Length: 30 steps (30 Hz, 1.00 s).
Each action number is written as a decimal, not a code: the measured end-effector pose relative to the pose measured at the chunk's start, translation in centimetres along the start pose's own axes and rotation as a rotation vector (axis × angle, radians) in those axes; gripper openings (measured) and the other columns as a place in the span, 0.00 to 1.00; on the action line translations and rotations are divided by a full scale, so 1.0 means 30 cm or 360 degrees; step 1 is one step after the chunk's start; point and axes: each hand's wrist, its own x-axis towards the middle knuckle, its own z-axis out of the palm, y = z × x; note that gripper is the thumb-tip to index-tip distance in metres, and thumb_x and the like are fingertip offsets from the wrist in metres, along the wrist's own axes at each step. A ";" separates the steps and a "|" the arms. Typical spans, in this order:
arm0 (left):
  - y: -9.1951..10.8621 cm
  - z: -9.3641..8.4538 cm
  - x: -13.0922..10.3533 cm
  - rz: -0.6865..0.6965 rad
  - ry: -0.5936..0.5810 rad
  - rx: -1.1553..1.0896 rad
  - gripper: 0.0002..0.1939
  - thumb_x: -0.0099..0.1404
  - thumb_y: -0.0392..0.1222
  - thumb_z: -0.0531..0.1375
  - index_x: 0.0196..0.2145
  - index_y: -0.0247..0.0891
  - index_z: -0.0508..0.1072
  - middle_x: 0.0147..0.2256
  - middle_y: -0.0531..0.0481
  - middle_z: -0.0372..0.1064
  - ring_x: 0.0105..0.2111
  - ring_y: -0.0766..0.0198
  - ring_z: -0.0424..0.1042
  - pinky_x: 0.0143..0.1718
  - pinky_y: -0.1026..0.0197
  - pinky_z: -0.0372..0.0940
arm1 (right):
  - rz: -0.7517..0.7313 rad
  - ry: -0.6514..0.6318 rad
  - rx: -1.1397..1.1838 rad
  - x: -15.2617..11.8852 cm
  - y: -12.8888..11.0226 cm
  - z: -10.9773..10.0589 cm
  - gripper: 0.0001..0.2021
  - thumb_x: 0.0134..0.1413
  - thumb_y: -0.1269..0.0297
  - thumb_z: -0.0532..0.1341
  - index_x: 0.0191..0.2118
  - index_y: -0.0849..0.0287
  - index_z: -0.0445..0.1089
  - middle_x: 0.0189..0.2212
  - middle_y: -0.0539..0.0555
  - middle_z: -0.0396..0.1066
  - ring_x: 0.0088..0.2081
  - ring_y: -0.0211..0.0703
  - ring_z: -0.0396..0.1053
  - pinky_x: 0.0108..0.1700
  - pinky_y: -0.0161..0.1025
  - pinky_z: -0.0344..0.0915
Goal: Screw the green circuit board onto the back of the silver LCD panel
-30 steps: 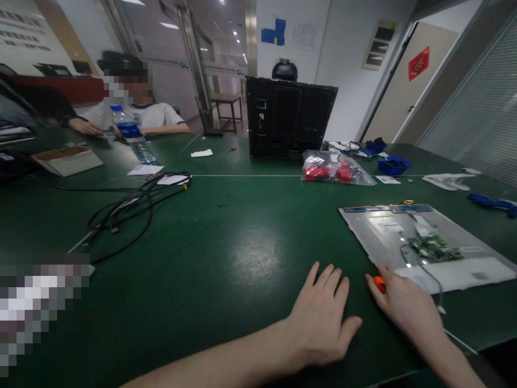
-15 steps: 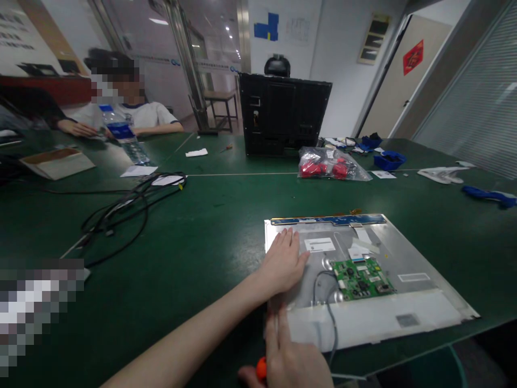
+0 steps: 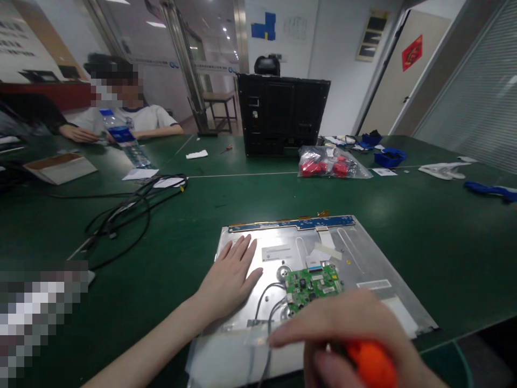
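Note:
An LCD display panel (image 3: 355, 258) lies back side up in front of me, its metal back showing. My left hand (image 3: 232, 280) rests flat on its left part, fingers spread. My right hand (image 3: 355, 334) is over the near right part, index finger stretched out to the left. Its other fingers are curled round an orange-handled tool (image 3: 371, 364), whose working end is hidden. A green circuit board (image 3: 311, 285) on the panel is partly covered by this hand. Grey wires (image 3: 269, 328) run from the board across a white film (image 3: 222, 358) toward the near edge.
A dark monitor (image 3: 283, 116) stands across the table, behind a clear bag with red items (image 3: 335, 163). Black cables (image 3: 121, 207) lie at left, near a tilted water bottle (image 3: 125, 137). A person (image 3: 141, 121) sits at far left. Blue straps (image 3: 490, 191) lie at right.
The panel has shifted left and turned slightly, with my left hand on it. My right hand has moved from the panel's left edge to the right, over its near part.

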 end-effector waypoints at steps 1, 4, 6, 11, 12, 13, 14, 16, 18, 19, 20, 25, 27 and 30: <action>-0.016 -0.002 -0.015 0.0001 0.0005 0.0001 0.32 0.71 0.53 0.45 0.63 0.26 0.59 0.63 0.32 0.53 0.63 0.46 0.54 0.62 0.43 0.49 | 0.0166 0.0220 0.0124 0.008 -0.023 -0.057 0.14 0.61 0.64 0.57 0.49 0.53 0.74 0.39 0.51 0.78 0.32 0.36 0.75 0.39 0.33 0.71; -0.060 -0.006 -0.060 -0.0005 0.0011 0.0021 0.32 0.72 0.54 0.45 0.63 0.28 0.58 0.63 0.34 0.54 0.63 0.47 0.54 0.63 0.45 0.49 | 0.0286 0.0553 0.0466 0.029 0.005 -0.182 0.20 0.57 0.51 0.54 0.42 0.59 0.77 0.38 0.58 0.78 0.33 0.46 0.75 0.36 0.42 0.71; -0.087 -0.007 -0.089 -0.0018 0.0008 0.0038 0.33 0.72 0.55 0.44 0.63 0.29 0.58 0.63 0.35 0.54 0.63 0.47 0.54 0.62 0.43 0.50 | 0.0503 0.0650 0.0548 0.038 0.081 -0.236 0.28 0.56 0.45 0.50 0.37 0.64 0.78 0.28 0.60 0.77 0.27 0.46 0.73 0.32 0.41 0.69; -0.152 -0.002 -0.162 -0.0026 0.0008 0.0086 0.34 0.71 0.57 0.44 0.65 0.30 0.56 0.64 0.37 0.53 0.63 0.47 0.54 0.62 0.43 0.51 | 0.0898 0.0683 0.0692 0.027 0.275 -0.316 0.29 0.53 0.43 0.50 0.24 0.66 0.74 0.08 0.47 0.55 0.10 0.31 0.47 0.13 0.31 0.43; -0.164 -0.003 -0.175 -0.0029 0.0016 0.0089 0.34 0.71 0.58 0.44 0.65 0.30 0.56 0.64 0.37 0.53 0.63 0.47 0.55 0.62 0.43 0.50 | 0.0918 0.0690 0.0701 0.021 0.301 -0.325 0.29 0.53 0.43 0.50 0.23 0.65 0.73 0.07 0.46 0.52 0.09 0.30 0.43 0.13 0.31 0.41; -0.175 -0.006 -0.186 -0.0032 0.0024 0.0091 0.34 0.71 0.57 0.44 0.65 0.30 0.56 0.64 0.37 0.53 0.63 0.46 0.55 0.62 0.43 0.51 | 0.0930 0.0698 0.0709 0.016 0.321 -0.332 0.29 0.52 0.42 0.50 0.22 0.65 0.73 0.07 0.45 0.50 0.09 0.30 0.41 0.13 0.31 0.40; -0.184 -0.011 -0.196 -0.0047 0.0037 0.0085 0.34 0.71 0.57 0.44 0.64 0.30 0.57 0.63 0.37 0.55 0.62 0.46 0.56 0.62 0.43 0.51 | 0.0934 0.0708 0.0715 0.010 0.338 -0.335 0.29 0.51 0.42 0.50 0.22 0.65 0.72 0.06 0.44 0.49 0.09 0.30 0.40 0.13 0.30 0.40; -0.198 -0.029 -0.207 -0.0062 0.0030 0.0048 0.33 0.70 0.57 0.45 0.64 0.32 0.58 0.62 0.38 0.57 0.61 0.45 0.58 0.61 0.43 0.54 | 0.0922 0.0741 0.0721 0.003 0.360 -0.336 0.29 0.49 0.40 0.52 0.22 0.64 0.72 0.07 0.43 0.47 0.10 0.30 0.40 0.13 0.30 0.39; -0.201 -0.050 -0.205 -0.0081 0.0019 -0.0003 0.33 0.69 0.58 0.47 0.62 0.33 0.60 0.61 0.37 0.58 0.59 0.44 0.60 0.59 0.43 0.56 | 0.0900 0.0776 0.0716 0.000 0.372 -0.329 0.28 0.48 0.40 0.53 0.22 0.63 0.71 0.07 0.43 0.48 0.10 0.29 0.41 0.14 0.29 0.39; -0.199 -0.059 -0.200 -0.0095 0.0021 -0.0034 0.32 0.68 0.58 0.49 0.61 0.33 0.61 0.61 0.36 0.58 0.58 0.44 0.61 0.58 0.43 0.58 | 0.0888 0.0790 0.0709 0.000 0.376 -0.324 0.27 0.48 0.40 0.54 0.22 0.63 0.71 0.08 0.43 0.49 0.11 0.29 0.41 0.14 0.29 0.39; -0.193 -0.067 -0.191 -0.0110 0.0037 -0.0069 0.31 0.68 0.59 0.50 0.59 0.33 0.63 0.59 0.36 0.59 0.57 0.44 0.61 0.57 0.43 0.58 | 0.0874 0.0803 0.0699 0.001 0.379 -0.318 0.27 0.48 0.40 0.55 0.22 0.62 0.71 0.08 0.43 0.50 0.11 0.29 0.42 0.14 0.30 0.39; -0.140 -0.086 -0.114 -0.0015 0.0095 -0.0361 0.19 0.68 0.50 0.52 0.52 0.38 0.68 0.53 0.40 0.65 0.52 0.48 0.65 0.53 0.46 0.60 | 0.0784 0.0881 0.0625 0.006 0.391 -0.288 0.28 0.48 0.39 0.55 0.19 0.62 0.70 0.07 0.43 0.47 0.11 0.30 0.41 0.16 0.31 0.39; -0.117 -0.095 -0.074 0.0130 0.0029 -0.0492 0.15 0.68 0.46 0.52 0.48 0.39 0.70 0.49 0.43 0.67 0.48 0.52 0.67 0.49 0.51 0.63 | 0.0747 0.0921 0.0590 0.005 0.396 -0.278 0.28 0.48 0.38 0.55 0.19 0.61 0.70 0.07 0.43 0.46 0.12 0.30 0.41 0.16 0.31 0.39; -0.092 -0.113 -0.014 0.0207 -0.0020 -0.0612 0.12 0.68 0.43 0.52 0.39 0.38 0.73 0.42 0.43 0.69 0.41 0.55 0.68 0.43 0.55 0.64 | 0.0713 0.0969 0.0553 0.005 0.401 -0.271 0.28 0.49 0.39 0.55 0.19 0.62 0.70 0.07 0.43 0.47 0.12 0.29 0.41 0.17 0.31 0.38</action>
